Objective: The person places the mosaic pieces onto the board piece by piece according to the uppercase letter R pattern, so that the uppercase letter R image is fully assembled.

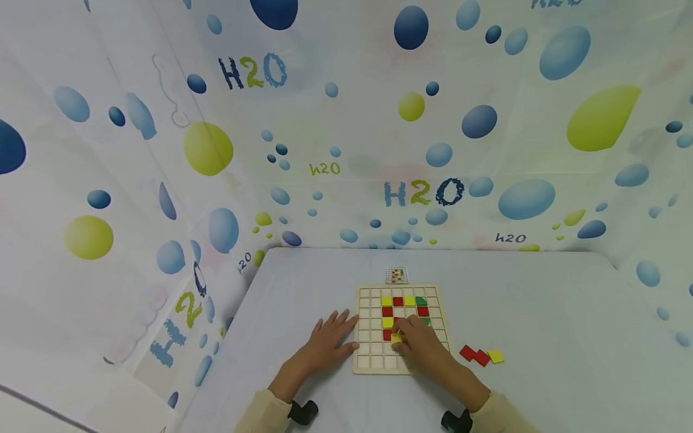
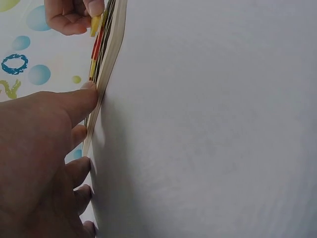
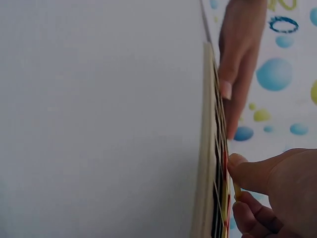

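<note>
A wooden grid board lies on the white table, with red, yellow and green tiles set in some of its squares. Over the board's lower middle, my right hand pinches a yellow square tile between thumb and fingers. The same tile appears edge-on, tilted, in both wrist views. My left hand lies with fingers spread at the board's left side, thumb and fingertips at its edge. Part of the tile pattern is hidden under the right hand.
Two red tiles and a yellow tile lie on the table right of the board. Just behind the board is a small pattern card. A white sheet with blue and green spots hangs behind the table.
</note>
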A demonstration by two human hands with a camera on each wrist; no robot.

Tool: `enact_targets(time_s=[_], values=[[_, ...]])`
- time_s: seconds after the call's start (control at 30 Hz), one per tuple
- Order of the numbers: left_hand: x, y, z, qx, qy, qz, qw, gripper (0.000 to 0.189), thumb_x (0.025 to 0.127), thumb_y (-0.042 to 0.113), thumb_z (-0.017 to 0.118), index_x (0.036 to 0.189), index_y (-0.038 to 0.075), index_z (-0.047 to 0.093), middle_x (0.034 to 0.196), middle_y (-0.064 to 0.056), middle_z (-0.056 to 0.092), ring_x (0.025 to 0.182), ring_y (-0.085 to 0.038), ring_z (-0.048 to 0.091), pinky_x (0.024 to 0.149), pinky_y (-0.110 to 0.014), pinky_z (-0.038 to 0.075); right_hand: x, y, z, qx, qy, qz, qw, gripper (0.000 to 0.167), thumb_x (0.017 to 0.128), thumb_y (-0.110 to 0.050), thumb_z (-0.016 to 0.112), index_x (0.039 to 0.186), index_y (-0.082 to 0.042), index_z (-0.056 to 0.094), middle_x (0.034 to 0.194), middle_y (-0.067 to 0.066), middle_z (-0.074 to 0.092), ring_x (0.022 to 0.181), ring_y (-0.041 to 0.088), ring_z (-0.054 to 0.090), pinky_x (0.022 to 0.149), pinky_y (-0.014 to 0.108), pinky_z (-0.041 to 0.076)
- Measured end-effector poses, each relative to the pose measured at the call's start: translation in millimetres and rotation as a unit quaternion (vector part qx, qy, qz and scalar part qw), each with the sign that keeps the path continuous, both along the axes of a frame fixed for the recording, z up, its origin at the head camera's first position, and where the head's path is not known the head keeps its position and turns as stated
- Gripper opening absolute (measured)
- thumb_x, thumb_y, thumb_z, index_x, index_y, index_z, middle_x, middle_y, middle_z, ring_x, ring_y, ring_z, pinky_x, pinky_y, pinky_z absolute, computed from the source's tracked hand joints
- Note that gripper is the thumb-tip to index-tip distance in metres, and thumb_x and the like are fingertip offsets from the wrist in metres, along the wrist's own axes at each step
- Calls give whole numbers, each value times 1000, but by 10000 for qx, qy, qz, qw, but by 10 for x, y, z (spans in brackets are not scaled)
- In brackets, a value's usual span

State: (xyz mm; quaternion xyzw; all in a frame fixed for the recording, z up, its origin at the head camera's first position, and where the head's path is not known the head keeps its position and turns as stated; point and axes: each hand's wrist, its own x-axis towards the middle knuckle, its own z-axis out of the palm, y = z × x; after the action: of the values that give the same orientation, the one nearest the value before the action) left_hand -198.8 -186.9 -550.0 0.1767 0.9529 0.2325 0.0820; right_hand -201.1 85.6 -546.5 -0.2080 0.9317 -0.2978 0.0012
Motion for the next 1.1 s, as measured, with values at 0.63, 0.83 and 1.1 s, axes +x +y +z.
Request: enact_targets(time_s=[0.63, 0.83, 1.1], values=[[15, -5, 26, 60, -1, -34, 10000, 68, 106, 47, 60, 163, 16, 41, 172, -16, 32, 160, -44, 23, 125, -71, 15, 75, -23, -61, 68, 978, 770, 9922, 13, 91, -13, 83, 96, -21, 74, 98, -10, 64, 88, 8, 54, 77, 29, 50], [16, -6, 37, 112, -2, -49, 9999, 68, 106, 47, 60, 164, 16, 41, 172, -16, 32, 161, -43, 22, 125, -71, 14, 148, 72, -5, 249, 1007, 486, 9934, 16, 88, -15, 86, 99, -22, 76, 101, -10, 63, 97, 10, 60, 79, 33, 48], [22, -1, 42, 109, 27, -70, 9999, 69, 105, 46, 61, 163, 15, 42, 171, -17, 32, 160, -44, 23, 125, -72, 15, 247, 494, 106, 237, 137, -432, 9987, 29, 87, -20, 88, 111, -25, 73, 106, -11, 62, 103, 12, 58, 88, 39, 48]])
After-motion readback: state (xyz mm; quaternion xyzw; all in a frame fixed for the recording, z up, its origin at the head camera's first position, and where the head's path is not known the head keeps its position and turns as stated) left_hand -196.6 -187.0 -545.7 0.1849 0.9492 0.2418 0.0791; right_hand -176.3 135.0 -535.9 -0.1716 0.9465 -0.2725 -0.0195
